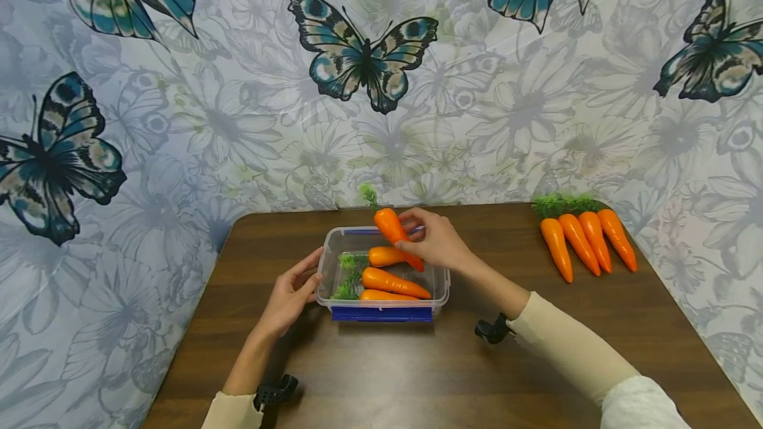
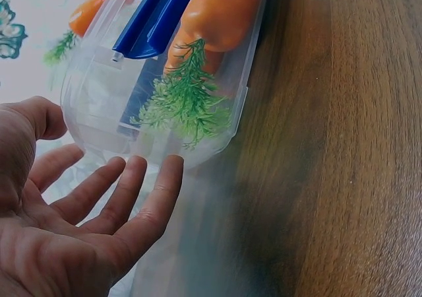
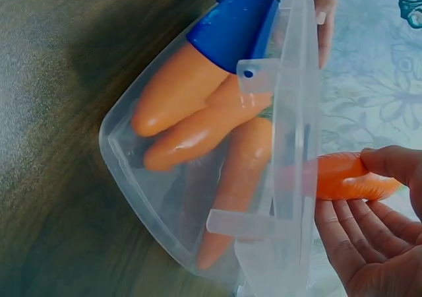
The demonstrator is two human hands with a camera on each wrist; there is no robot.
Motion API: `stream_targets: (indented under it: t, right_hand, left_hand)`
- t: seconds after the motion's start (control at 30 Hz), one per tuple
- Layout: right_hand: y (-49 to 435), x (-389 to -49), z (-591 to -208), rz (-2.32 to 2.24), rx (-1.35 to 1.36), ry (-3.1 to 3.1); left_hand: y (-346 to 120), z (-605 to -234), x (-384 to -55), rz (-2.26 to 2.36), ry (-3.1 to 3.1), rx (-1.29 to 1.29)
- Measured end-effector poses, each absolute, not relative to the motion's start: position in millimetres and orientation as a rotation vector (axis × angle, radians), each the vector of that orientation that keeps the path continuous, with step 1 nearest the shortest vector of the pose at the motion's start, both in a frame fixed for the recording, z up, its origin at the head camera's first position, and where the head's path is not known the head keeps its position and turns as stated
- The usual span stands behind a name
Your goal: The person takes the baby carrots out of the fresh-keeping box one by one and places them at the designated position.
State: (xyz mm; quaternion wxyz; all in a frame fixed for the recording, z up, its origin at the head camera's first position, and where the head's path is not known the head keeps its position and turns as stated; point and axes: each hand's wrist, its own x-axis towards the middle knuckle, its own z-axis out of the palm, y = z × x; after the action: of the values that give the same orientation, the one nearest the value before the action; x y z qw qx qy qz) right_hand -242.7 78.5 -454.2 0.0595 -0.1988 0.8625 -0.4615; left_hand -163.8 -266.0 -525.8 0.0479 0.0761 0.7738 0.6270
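A clear plastic container [image 1: 442,286] with a blue clip on its front side stands on the table. Three orange carrots with green tops lie in it, among them a middle carrot [image 1: 393,282]. My right hand [image 1: 438,238] pinches another carrot [image 1: 390,225] between thumb and fingers, tilted over the container with its green top up and its tip down inside the rim. In the right wrist view this carrot [image 3: 356,178] shows beyond the container wall. My left hand [image 1: 292,293] touches the container's left end with fingers spread and nearly straight, as the left wrist view shows.
Several carrots [image 1: 589,240] lie side by side at the table's back right, green tops toward the wall. The brown wooden table [image 1: 417,376] reaches to a wall covering [image 1: 507,124] with butterflies and flowers. Black straps [image 1: 493,330] circle both wrists.
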Motion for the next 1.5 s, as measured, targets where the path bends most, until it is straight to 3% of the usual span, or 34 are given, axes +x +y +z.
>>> stream_targets:
  t: [1.5]
  right_hand:
    - [193.7,-226.7,-451.5,-1.745,-0.073,2.381]
  left_hand:
    - [-264.8,-527.6,-163.7,1.899,2.355,0.212]
